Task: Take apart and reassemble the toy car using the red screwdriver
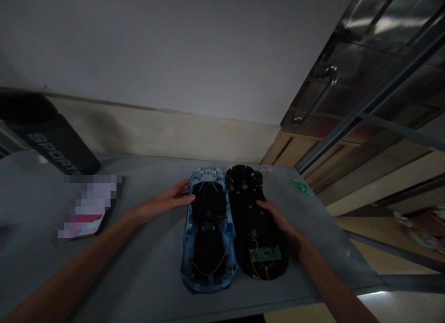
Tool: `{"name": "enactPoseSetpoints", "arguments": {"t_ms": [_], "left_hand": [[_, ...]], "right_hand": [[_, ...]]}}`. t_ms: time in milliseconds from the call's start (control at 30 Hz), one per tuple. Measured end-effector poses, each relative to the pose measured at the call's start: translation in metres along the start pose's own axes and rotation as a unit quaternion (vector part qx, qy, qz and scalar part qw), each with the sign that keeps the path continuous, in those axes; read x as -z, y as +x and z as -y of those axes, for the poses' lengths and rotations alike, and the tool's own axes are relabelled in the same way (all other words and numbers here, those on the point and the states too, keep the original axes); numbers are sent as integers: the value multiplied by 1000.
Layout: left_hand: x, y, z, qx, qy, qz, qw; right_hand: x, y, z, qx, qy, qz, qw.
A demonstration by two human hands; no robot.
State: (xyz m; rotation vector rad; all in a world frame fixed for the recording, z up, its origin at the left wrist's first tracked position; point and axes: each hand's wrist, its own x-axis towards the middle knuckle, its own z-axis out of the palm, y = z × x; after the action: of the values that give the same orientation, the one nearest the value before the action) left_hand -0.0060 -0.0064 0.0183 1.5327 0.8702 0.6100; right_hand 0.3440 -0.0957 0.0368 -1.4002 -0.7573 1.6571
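A blue toy car body shell (187, 230) lies upside down on the grey table, its dark inside facing up with thin wires in it. My left hand (177, 199) grips its left side, the thumb over the rim and the fingers along the outer edge. Right beside the shell is a black toy car chassis (245, 209), which bears a green circuit board (266, 254) and yellow wires at its near end. My right hand (278, 217) holds the chassis by its right side, thumb on top; its other fingers are mostly hidden. Shell and chassis lie side by side, nearly touching.
On the left a black bottle marked SPORT (59, 142) stands near a blurred-out flat item (91, 207). A small green plastic piece (303, 187) lies near the table's right edge. Behind is a wall (174, 59); a metal frame (347, 128) rises on the right.
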Motion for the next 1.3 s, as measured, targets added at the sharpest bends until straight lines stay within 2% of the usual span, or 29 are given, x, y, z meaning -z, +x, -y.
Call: {"name": "enactPoseSetpoints", "arguments": {"t_ms": [233,333,433,767,1000,1167,1300], "left_hand": [[-4,-4,-9,7,-11,-4,1000],[-5,-2,-7,13,-16,-34,999],[-4,1,-1,21,-31,-69,997],[-2,-2,3,50,-71,-110,990],[1,-3,7,46,-72,-77,993],[1,-1,13,46,-69,-100,992],[-1,0,8,36,-75,-98,992]], "right_hand": [[4,1,-2,5,-13,25,1000],[5,3,-3,17,-15,32,999],[4,4,-3,16,-16,16,1000],[-1,2,-3,-21,36,-28,999],[-5,-3,-1,-49,56,-31,997],[-5,1,0,-46,47,-31,997],[-5,2,0,-49,42,-51,997]]}}
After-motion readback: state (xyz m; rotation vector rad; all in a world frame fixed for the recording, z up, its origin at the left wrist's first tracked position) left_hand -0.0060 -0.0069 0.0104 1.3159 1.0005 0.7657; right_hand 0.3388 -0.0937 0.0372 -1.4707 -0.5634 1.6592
